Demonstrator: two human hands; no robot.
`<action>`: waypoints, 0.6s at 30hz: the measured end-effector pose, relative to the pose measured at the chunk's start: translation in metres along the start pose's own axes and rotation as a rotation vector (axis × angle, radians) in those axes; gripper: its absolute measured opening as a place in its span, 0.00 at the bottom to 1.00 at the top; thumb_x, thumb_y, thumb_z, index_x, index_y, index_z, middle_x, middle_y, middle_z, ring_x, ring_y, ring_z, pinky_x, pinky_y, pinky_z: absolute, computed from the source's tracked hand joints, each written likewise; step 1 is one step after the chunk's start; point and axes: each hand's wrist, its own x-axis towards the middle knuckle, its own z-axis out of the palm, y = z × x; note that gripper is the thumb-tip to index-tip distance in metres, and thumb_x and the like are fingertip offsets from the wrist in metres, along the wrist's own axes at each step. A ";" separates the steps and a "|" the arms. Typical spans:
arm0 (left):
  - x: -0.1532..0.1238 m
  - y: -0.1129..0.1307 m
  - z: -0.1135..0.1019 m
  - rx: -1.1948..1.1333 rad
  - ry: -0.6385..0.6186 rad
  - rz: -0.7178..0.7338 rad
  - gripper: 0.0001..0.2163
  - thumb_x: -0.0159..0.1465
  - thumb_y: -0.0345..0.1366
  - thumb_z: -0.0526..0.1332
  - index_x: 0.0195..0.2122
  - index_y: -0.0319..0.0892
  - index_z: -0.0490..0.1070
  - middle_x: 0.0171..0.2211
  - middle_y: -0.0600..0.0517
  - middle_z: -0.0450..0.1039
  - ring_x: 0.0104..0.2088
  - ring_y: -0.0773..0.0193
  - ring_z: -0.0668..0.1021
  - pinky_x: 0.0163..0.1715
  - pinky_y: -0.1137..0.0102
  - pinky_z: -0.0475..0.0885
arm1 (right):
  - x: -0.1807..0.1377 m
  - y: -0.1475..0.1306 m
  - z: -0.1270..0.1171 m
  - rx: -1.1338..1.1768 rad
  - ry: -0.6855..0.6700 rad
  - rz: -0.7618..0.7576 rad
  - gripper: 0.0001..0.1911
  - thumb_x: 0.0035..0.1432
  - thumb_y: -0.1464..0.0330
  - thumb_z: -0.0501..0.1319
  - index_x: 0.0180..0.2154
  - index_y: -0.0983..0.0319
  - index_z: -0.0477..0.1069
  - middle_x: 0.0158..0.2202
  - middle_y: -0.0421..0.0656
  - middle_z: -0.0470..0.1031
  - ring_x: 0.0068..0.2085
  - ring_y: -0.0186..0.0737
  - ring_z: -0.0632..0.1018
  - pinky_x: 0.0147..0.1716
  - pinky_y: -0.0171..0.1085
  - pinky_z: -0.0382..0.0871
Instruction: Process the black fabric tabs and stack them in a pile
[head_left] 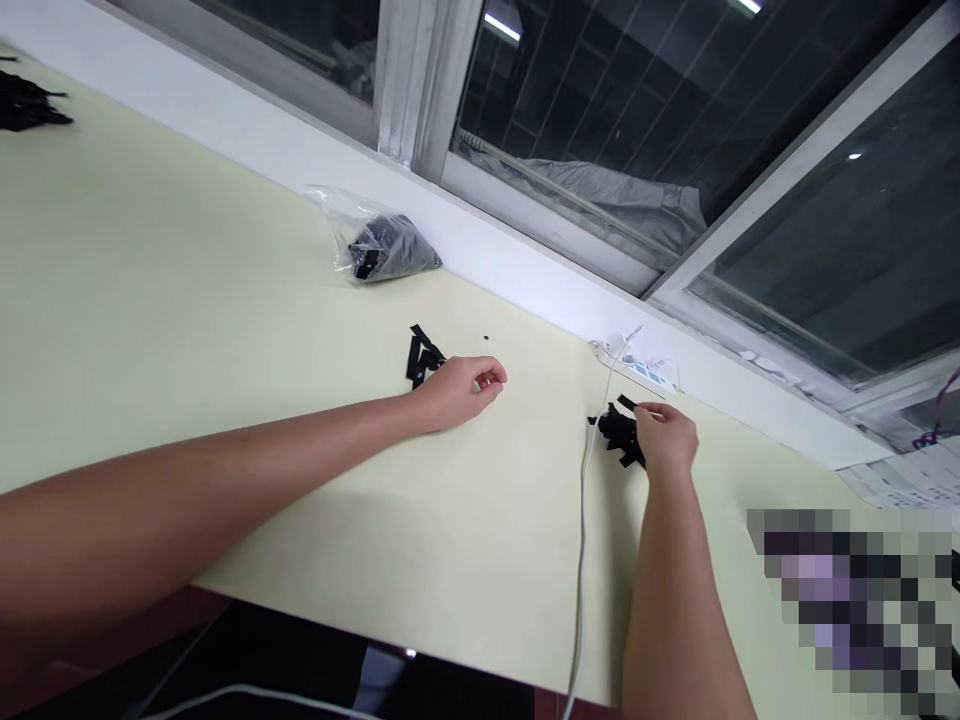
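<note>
My left hand (465,388) is over the middle of the table, its fingers curled into a pinch. Whatever lies between those fingertips, if anything, is too small to make out. Just behind that hand is a loose pile of short black strips (415,358), partly covered by it. On the right, my right hand (667,435) pinches the end of a short black strip (627,402). Directly below and left of it lies a second heap of black strips (619,432), partly hidden by the hand. A tiny dark piece (486,338) sits on the table beyond my left hand.
A clear plastic bag (394,248) with dark contents rests near the white ledge. A white cable (583,530) crosses the pale yellow table (480,560) beside the right heap, near a power strip (649,374). More black pieces (30,102) lie far left. A blurred-out patch covers the lower right.
</note>
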 end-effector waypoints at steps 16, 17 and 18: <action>0.015 0.005 -0.061 0.328 0.148 0.090 0.10 0.64 0.35 0.56 0.41 0.42 0.76 0.39 0.48 0.77 0.37 0.60 0.76 0.40 0.67 0.70 | 0.007 0.028 -0.004 -0.063 0.561 0.043 0.22 0.58 0.57 0.52 0.43 0.61 0.78 0.47 0.61 0.73 0.50 0.68 0.71 0.46 0.62 0.63; 0.018 0.005 -0.074 0.380 0.192 0.054 0.10 0.63 0.35 0.56 0.41 0.42 0.76 0.39 0.48 0.77 0.37 0.60 0.76 0.41 0.66 0.70 | 0.000 0.019 0.001 -0.045 0.558 -0.020 0.21 0.58 0.59 0.52 0.44 0.62 0.77 0.47 0.61 0.73 0.50 0.66 0.71 0.46 0.60 0.63; 0.020 0.004 -0.086 0.425 0.227 0.008 0.10 0.63 0.34 0.56 0.42 0.42 0.76 0.39 0.47 0.77 0.38 0.59 0.76 0.42 0.65 0.70 | -0.008 0.009 0.008 -0.032 0.530 -0.096 0.21 0.59 0.60 0.52 0.44 0.62 0.77 0.46 0.60 0.74 0.49 0.65 0.71 0.46 0.58 0.64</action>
